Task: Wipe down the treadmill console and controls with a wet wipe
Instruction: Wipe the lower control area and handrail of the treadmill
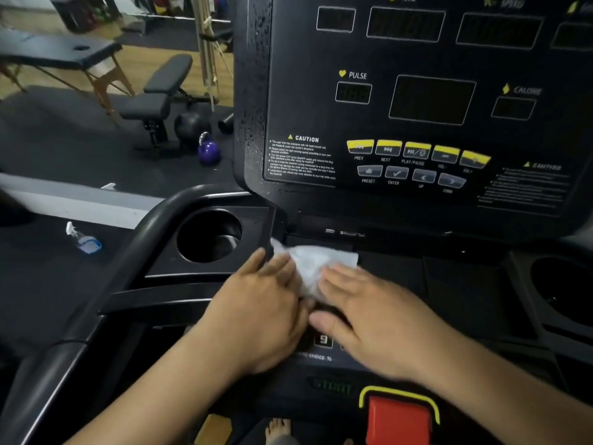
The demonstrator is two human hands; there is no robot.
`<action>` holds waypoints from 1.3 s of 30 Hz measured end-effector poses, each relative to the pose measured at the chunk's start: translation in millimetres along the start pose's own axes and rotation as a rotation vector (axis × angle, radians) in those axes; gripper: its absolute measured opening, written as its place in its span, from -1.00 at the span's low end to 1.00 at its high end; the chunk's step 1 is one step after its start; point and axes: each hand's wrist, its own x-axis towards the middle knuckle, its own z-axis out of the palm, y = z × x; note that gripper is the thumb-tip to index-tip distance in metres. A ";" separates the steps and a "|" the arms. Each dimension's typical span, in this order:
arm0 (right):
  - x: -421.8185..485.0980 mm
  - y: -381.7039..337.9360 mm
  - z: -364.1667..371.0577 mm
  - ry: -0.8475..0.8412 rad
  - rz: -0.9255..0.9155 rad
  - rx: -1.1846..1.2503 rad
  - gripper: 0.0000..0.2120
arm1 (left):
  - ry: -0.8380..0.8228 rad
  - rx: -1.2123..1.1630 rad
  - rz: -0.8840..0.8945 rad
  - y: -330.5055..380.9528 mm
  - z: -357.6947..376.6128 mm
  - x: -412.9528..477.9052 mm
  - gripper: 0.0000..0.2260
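A white wet wipe [316, 263] lies flat on the lower black deck of the treadmill console [417, 91], just below the display panel. My left hand [260, 313] presses on the wipe's left part with fingers spread. My right hand [378, 319] lies flat over its right part, fingers pointing toward the left hand. The upright panel carries dark displays and a row of yellow and grey buttons [417, 152]. Water droplets bead on the panel's left frame [253, 91].
A round cup holder [208, 236] sits left of the wipe, another [561, 290] at the far right. A red stop button [398, 415] is at the bottom. On the floor to the left lie a spray bottle [84, 240], a purple kettlebell [208, 150] and a bench [157, 91].
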 end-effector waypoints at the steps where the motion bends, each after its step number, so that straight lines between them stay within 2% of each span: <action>1: 9.6 4.5 -1.7 0.017 -0.003 -0.010 -0.22 | -0.006 -0.006 -0.014 -0.9 -1.5 10.4 -0.36; 3: 24.7 12.7 -4.2 0.050 -0.006 -0.037 -0.28 | -0.023 -0.033 -0.037 -6.1 -2.1 25.8 -0.27; 6: 7.3 3.8 0.5 -0.003 -0.058 -0.067 -0.24 | -0.006 -0.055 0.051 -6.8 -0.6 8.2 -0.43; 8: -12.4 -6.0 3.0 -0.025 -0.035 -0.026 -0.17 | 0.012 -0.048 0.033 -5.3 4.5 -7.3 -0.48; 12: 16.0 1.9 0.4 0.029 0.038 -0.028 -0.23 | -0.104 -0.065 -0.056 -2.5 2.1 15.9 -0.23; 14: 23.5 3.3 -1.0 0.048 0.069 -0.033 -0.24 | -0.128 -0.049 -0.070 -1.1 -2.9 19.7 -0.20; 17: -8.6 -12.6 2.8 0.012 0.021 -0.002 -0.20 | -0.052 -0.048 -0.007 3.9 -7.8 -10.9 -0.36; 19: -21.7 -15.0 1.3 -0.049 0.063 0.032 -0.19 | 0.009 -0.069 -0.012 3.9 -1.2 -21.9 -0.47; 21: -6.3 -6.8 -1.8 -0.024 0.094 0.026 -0.23 | -0.058 -0.082 -0.043 -1.1 -0.8 -9.0 -0.37; 24: 19.0 2.2 -3.7 0.028 0.143 -0.011 -0.31 | -0.070 -0.124 -0.085 -5.3 0.4 15.7 -0.23; 30: -18.9 -14.2 4.1 -0.011 0.108 0.067 -0.25 | 0.016 -0.165 0.001 -0.8 -2.2 -17.7 -0.48; 35: 16.0 1.5 4.9 0.090 0.112 0.115 -0.35 | -0.018 -0.152 -0.017 3.3 0.8 9.9 -0.35; 39: -20.9 -10.7 16.0 -0.005 0.098 0.160 -0.28 | -0.009 -0.178 -0.006 5.6 1.2 -25.8 -0.50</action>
